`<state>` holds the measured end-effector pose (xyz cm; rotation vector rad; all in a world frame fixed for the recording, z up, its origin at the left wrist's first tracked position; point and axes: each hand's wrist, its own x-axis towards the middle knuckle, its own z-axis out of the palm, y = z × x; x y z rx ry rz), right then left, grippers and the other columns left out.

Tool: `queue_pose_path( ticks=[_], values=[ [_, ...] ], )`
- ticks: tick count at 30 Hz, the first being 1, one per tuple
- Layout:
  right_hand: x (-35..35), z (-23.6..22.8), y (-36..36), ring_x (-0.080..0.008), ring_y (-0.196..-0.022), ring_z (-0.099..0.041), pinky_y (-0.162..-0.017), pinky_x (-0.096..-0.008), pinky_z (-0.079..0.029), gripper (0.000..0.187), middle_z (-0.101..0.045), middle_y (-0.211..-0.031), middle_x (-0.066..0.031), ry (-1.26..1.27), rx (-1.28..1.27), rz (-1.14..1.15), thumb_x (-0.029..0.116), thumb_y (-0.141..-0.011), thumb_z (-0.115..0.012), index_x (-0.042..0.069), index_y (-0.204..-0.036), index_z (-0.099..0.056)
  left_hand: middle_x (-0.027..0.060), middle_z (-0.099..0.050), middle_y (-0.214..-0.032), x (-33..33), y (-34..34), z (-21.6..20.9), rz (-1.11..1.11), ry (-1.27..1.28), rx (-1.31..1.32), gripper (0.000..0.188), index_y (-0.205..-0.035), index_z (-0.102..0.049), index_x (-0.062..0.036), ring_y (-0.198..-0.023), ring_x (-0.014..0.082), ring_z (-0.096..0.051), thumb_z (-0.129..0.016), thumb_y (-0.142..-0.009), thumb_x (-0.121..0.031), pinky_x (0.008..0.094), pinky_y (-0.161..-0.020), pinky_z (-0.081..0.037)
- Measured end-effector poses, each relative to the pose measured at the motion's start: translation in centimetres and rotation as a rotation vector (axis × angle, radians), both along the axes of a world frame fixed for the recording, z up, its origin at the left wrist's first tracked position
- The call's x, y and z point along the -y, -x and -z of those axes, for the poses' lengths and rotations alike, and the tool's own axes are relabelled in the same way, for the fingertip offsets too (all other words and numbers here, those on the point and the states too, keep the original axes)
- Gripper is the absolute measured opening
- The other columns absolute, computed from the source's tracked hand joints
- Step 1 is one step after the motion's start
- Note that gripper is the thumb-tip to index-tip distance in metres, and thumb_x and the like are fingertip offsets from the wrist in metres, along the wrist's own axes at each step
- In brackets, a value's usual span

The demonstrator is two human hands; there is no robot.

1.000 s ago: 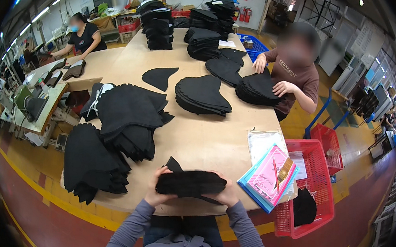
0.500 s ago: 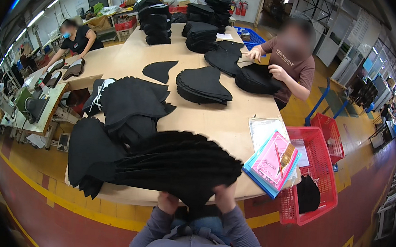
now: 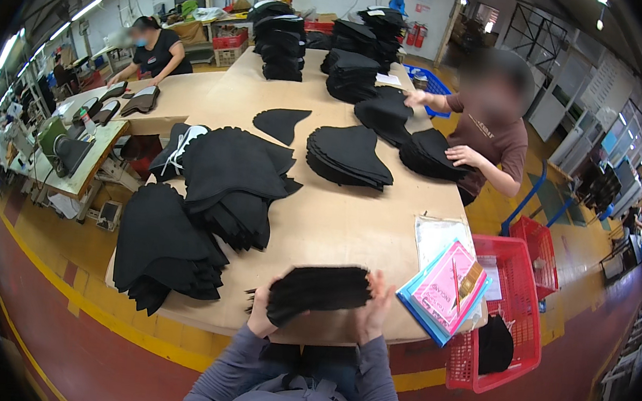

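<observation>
A thick stack of black fabric pieces [image 3: 319,293] is held on edge just above the near side of the table, with its layers pressed together. My left hand [image 3: 262,311] grips its left end, the fingers partly behind the pieces. At the other end my right hand [image 3: 375,309] holds the stack's edge, its fingers upright and slightly blurred. To the left lie two fanned piles of black cut pieces, a nearer pile [image 3: 168,244] and a farther one [image 3: 235,174]. Beyond my hands rests a neater stack with scalloped edges [image 3: 349,156].
A pink booklet on blue folders [image 3: 447,288] lies at the table's right edge, beside a red crate [image 3: 531,326]. Across the table a co-worker handles a black stack [image 3: 428,155]. Tall black stacks [image 3: 283,44] stand farther back. Another person works at far left.
The stack in my hands has come away from the left pile and now stands compact between my palms. The co-worker's hand has moved off toward the neighbouring pieces. My view has shifted slightly.
</observation>
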<state>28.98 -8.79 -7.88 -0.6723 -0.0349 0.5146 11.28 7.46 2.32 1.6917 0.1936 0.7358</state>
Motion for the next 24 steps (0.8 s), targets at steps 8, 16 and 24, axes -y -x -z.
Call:
queue_pose_path(
  ticks=[8, 16, 24],
  values=[
    [-0.8, -0.3, 1.9, -0.0259, -0.147, -0.015, -0.119, -0.0431, -0.011, 0.07, -0.018, -0.159, -0.014, 0.179, 0.459, -0.387, 0.057, -0.101, -0.021, 0.015, -0.155, -0.011, 0.0172, -0.054, -0.13, -2.4, 2.2, 2.7, 0.071, 0.053, -0.022, 0.105, -0.152, -0.019, -0.0097, -0.114, 0.0258, -0.057, -0.085, -0.071, -0.017, 0.0375, -0.101, -0.042],
    [0.3, 1.7, 0.4, -0.0277, -0.144, -0.025, -0.119, -0.0436, -0.017, 0.068, -0.025, -0.156, -0.0171, 0.061, 0.183, 0.075, 0.053, -0.101, -0.03, 0.013, -0.155, -0.014, 0.012, -0.052, -0.136, -2.5, 2.0, 1.2, -0.069, 0.04, -0.104, 0.116, -0.151, -0.025, -0.0081, -0.127, 0.0265, -0.046, -0.093, -0.058, -0.023, 0.0391, -0.109, -0.033],
    [-2.7, -1.6, 2.3, -0.0263, -0.147, -0.017, -0.119, -0.0421, -0.011, 0.085, -0.016, -0.16, -0.0139, 0.111, 0.275, -0.089, 0.065, -0.095, -0.033, 0.011, -0.155, -0.01, 0.0161, -0.021, -0.156, -3.4, 3.0, -0.1, 0.045, 0.026, -0.135, 0.131, -0.154, -0.003, -0.0088, -0.142, 0.0307, -0.026, -0.092, -0.061, -0.026, 0.0394, -0.118, -0.019]
  ],
)
